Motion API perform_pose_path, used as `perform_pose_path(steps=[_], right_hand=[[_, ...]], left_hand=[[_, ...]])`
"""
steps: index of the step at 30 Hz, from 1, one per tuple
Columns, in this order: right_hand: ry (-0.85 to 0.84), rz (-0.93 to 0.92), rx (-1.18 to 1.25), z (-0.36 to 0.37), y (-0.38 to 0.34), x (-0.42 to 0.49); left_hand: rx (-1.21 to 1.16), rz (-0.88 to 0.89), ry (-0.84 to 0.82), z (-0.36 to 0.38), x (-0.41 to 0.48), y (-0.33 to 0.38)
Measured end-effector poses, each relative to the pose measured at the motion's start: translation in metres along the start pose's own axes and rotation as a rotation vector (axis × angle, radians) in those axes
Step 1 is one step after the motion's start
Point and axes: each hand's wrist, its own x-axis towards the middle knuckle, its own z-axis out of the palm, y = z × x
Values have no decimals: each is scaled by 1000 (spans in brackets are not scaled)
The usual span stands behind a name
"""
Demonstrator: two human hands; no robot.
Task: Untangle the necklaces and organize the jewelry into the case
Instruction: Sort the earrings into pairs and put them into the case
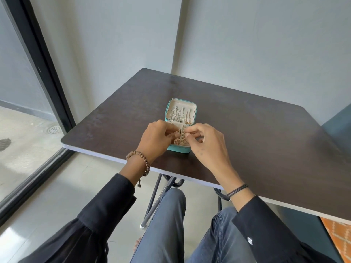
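A small teal jewelry case (179, 149) lies open on the dark table (247, 141). Its upright lid (181, 112) has a cream lining with several silver and gold necklaces hanging in it. The cream base holds a ring-roll divider and a round gold piece (177, 141). My left hand (156, 137) reaches into the left side of the base with curled fingers, which hide what they touch. My right hand (204, 139) hovers over the right side, thumb and forefinger pinching something small I cannot make out.
The table's near edge (133, 162) runs diagonally above my knees. A wall stands just behind the table and a glass door with a black frame (43, 88) is at the left. An orange patterned surface (340, 238) shows at lower right.
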Motion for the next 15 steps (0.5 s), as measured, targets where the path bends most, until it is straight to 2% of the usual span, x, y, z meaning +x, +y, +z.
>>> perform_pose_path(steps=[7,12,15], right_hand=[[-83,-26,-45,3,2,-3],[-183,-78,-179,9,1,-6],[-160,-77,-170,11,0,-9]], left_hand=[[190,57,-19,0,5,-11],[196,59,6,0,3,-13],[165,54,53,-1,0,-11]])
